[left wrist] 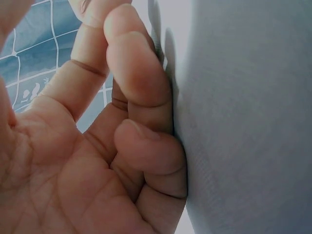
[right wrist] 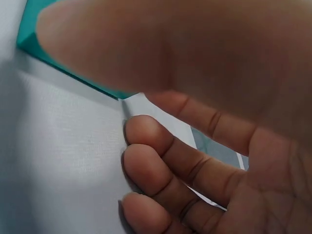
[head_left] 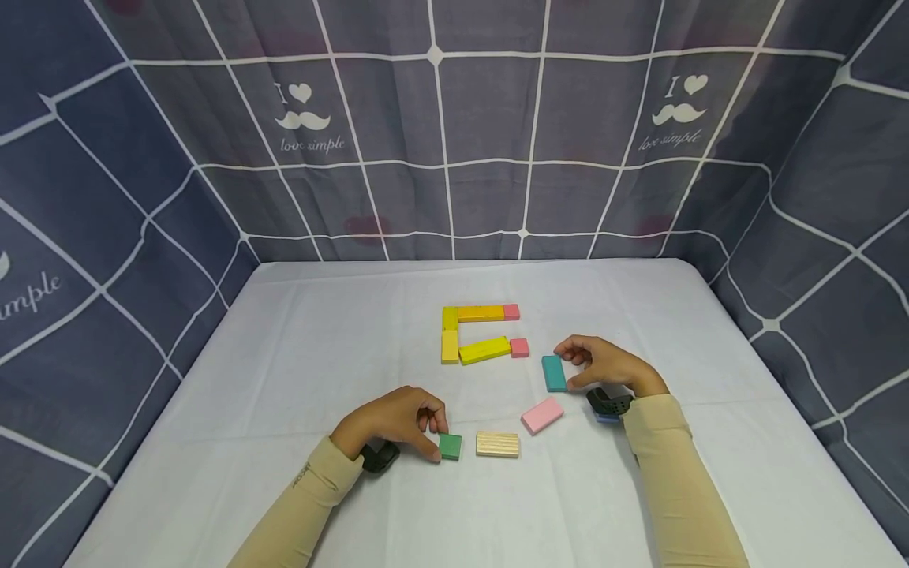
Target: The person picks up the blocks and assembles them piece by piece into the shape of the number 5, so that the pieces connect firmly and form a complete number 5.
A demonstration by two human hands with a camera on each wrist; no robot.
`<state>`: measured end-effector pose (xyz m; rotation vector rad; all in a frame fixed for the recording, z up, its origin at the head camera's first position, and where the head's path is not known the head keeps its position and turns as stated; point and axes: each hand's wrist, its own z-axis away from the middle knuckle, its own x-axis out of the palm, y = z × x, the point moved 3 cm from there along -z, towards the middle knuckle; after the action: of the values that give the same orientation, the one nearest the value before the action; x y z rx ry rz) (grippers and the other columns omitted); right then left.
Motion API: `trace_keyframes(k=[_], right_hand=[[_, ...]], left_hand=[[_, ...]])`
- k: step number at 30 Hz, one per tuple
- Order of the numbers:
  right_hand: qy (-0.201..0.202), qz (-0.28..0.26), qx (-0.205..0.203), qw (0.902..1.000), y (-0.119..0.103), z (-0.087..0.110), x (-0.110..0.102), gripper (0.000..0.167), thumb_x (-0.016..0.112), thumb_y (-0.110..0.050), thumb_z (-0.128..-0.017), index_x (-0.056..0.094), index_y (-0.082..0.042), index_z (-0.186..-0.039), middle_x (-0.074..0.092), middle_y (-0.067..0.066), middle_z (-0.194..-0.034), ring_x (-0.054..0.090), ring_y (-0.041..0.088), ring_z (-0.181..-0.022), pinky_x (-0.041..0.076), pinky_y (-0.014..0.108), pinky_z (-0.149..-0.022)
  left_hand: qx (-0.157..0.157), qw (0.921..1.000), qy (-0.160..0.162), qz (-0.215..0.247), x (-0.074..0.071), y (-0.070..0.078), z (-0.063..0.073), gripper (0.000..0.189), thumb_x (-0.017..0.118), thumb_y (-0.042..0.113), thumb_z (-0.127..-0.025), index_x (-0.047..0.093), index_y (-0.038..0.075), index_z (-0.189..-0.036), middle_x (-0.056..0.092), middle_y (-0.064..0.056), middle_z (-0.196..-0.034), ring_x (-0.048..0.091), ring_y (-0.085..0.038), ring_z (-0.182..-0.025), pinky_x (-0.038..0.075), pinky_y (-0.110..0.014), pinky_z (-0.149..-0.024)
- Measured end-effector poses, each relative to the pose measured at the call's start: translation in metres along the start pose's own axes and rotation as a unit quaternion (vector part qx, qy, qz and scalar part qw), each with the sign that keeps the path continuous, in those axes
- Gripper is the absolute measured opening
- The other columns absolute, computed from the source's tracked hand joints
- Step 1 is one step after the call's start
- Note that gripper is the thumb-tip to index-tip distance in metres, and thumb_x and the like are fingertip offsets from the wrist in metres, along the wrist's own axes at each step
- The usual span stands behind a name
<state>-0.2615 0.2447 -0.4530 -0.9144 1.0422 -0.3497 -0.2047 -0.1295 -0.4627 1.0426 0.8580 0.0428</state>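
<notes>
In the head view my left hand (head_left: 401, 418) pinches a small green block (head_left: 450, 447) between thumb and index finger on the white cloth. The left wrist view shows the curled fingers of that hand (left wrist: 141, 97) against the cloth; the green block is out of sight there. Over on the right, my right hand (head_left: 611, 367) grips a teal block (head_left: 554, 374) by its right side, thumb at the near end and index at the far end. A corner of this teal block (right wrist: 41, 53) shows behind the thumb in the right wrist view, above the curled other fingers.
Yellow blocks (head_left: 450, 335) form a bracket shape farther back, with a pink block (head_left: 511, 312) and another pink block (head_left: 520, 348) at its ends. Nearer lie a larger pink block (head_left: 542, 416) and a ridged beige block (head_left: 498, 444). A blue block (head_left: 607, 418) is partly hidden under the right wrist.
</notes>
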Motion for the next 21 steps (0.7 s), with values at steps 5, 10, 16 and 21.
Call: trace_keyframes(k=[5,10,16,21], right_hand=[[0.002,0.001,0.006,1.0000,0.0015,-0.0001,0.0009,0.054,0.090,0.000,-0.081,0.062,0.006,-0.127,0.060,0.013,-0.115,0.053,0.029,-0.107,0.048,0.036,-0.096],[0.005,0.005,0.016,0.9998,0.0010,0.0005,0.0006,0.054,0.091,-0.001,-0.081,0.062,0.005,-0.126,0.060,0.014,-0.116,0.053,0.029,-0.108,0.048,0.037,-0.097],[0.009,0.005,0.016,0.9998,-0.0005,-0.0009,0.0018,0.053,0.090,-0.001,-0.081,0.061,0.005,-0.125,0.060,0.016,-0.117,0.053,0.031,-0.108,0.047,0.044,-0.099],[0.012,0.014,0.015,0.9997,-0.0016,-0.0018,0.0038,0.052,0.090,-0.002,-0.081,0.062,0.004,-0.124,0.061,0.015,-0.116,0.053,0.031,-0.107,0.047,0.043,-0.099]], left_hand=[[-0.001,1.0000,0.002,-0.002,0.0004,-0.0008,-0.0001,0.027,0.100,0.016,-0.076,0.077,0.018,-0.088,0.067,0.012,-0.082,0.052,-0.002,-0.070,0.044,-0.020,-0.067],[-0.005,1.0000,0.003,-0.003,0.0005,-0.0016,-0.0009,0.027,0.101,0.016,-0.075,0.077,0.018,-0.088,0.066,0.012,-0.082,0.051,-0.003,-0.070,0.044,-0.021,-0.067],[-0.007,1.0000,0.002,-0.002,0.0002,-0.0015,-0.0005,0.027,0.100,0.016,-0.076,0.076,0.018,-0.088,0.067,0.011,-0.083,0.052,-0.004,-0.070,0.044,-0.021,-0.067],[-0.006,1.0000,0.000,0.004,0.0002,-0.0015,-0.0002,0.026,0.100,0.015,-0.077,0.076,0.017,-0.088,0.068,0.010,-0.084,0.052,-0.004,-0.071,0.044,-0.021,-0.068]])
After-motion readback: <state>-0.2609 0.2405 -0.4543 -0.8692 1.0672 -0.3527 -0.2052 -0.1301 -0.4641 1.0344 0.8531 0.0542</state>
